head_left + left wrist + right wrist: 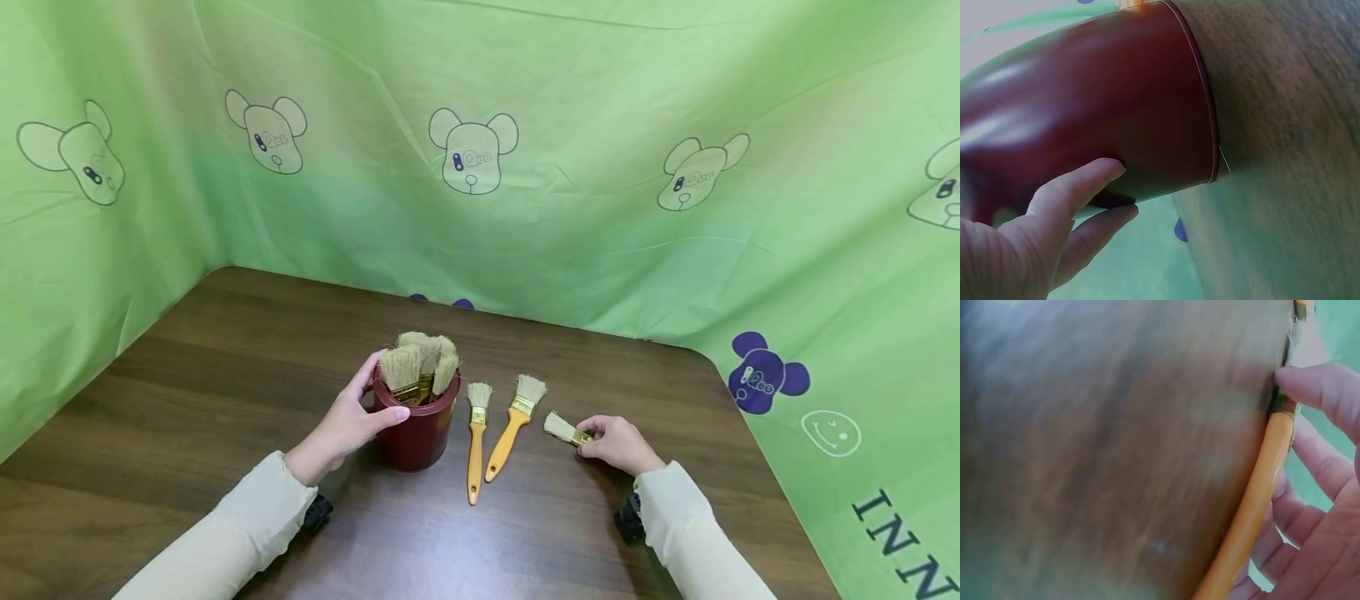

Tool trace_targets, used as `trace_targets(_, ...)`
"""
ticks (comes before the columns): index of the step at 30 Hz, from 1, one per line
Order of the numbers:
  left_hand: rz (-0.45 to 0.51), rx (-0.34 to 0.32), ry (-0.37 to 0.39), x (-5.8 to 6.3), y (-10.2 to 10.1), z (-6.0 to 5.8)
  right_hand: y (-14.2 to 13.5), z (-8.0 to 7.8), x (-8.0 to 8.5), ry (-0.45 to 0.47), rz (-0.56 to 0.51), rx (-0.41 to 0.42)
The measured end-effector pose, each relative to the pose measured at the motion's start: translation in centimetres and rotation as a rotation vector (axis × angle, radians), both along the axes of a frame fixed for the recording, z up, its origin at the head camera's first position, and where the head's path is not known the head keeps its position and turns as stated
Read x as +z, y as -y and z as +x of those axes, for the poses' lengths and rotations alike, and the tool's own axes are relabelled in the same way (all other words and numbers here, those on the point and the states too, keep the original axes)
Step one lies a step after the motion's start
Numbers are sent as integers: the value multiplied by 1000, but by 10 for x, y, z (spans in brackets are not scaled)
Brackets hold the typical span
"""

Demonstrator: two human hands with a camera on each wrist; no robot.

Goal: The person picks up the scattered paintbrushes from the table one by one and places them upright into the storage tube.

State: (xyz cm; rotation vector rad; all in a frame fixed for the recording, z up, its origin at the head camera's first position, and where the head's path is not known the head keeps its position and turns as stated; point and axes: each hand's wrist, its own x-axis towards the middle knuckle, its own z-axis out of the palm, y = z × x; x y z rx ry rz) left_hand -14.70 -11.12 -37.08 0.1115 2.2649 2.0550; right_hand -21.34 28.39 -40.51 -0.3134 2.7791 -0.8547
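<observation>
Held brush point(567, 430): seen right of centre in the lower half of the head view, bristles aimed left. Handle point(1250, 494) mostly hidden there by the hand, but exposed in the right wrist view. Whether the tabletop point(225, 400) is touched can't be told.
Right hand point(617, 444): brush pinched between thumb and fingers around the metal ferrule.
Left hand point(341, 429): wrapped around the red pot point(416, 446), thumb laid on the near rim, fingers set along the left side. How hard it is squeezed can't be told.
Red pot: stood upright just below frame centre; brush bundle point(420, 362) held inside, bristles up.
Loose brushes: narrow brush point(476, 458) and wide brush point(506, 440) laid between pot and right hand, apart, bristles toward the top of the frame.
Brush handling: should be light, stiff at handle and ferrule, soft at the bristles; glossy handle may be slightly slick. Best taken at ferrule or upper handle; bristles best left unpinched, as they could be splayed.
Pot handling: wall looks rigid, smooth, probably slippery; likely top-heavy when filled. Best braced at rim and side. Nothing looks fragile.
</observation>
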Motion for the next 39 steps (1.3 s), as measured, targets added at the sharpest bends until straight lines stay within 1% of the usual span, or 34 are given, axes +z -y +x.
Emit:
trace_targets(3, 9, -1, 5, 0, -1, 0, 1, 1, 2, 19, 8, 7)
trace_targets(9, 12, -4, 2, 0, -1, 0, 0, -1, 3, 16, 62, 66)
trace_targets(14, 9, -10, 7, 0, -1, -1, 0, -2, 7, 21, 41, 106)
trace_targets(17, 6, -10, 7, 0, -1, -1, 2, -4, 12, 16, 33, 109)
trace_targets(20, -4, -12, -10, -1, -1, -1, 5, -7, 21, 13, 20, 100)
trace_targets(25, -27, -6, -33, -2, 0, -1, 12, -11, 40, -19, -25, 81)
trace_targets(27, -24, -5, -23, -3, 0, -1, 15, -14, 46, -26, -40, 71)
trace_targets(32, -4, -2, 7, -2, -2, 0, 28, -19, 54, -22, -72, 56)
trace_targets(35, -2, 3, 9, -1, -2, 1, 37, -23, 61, -23, -131, 28)
trace_targets(39, -11, 8, -15, -1, -1, 1, 47, -29, 78, -20, -226, -35)
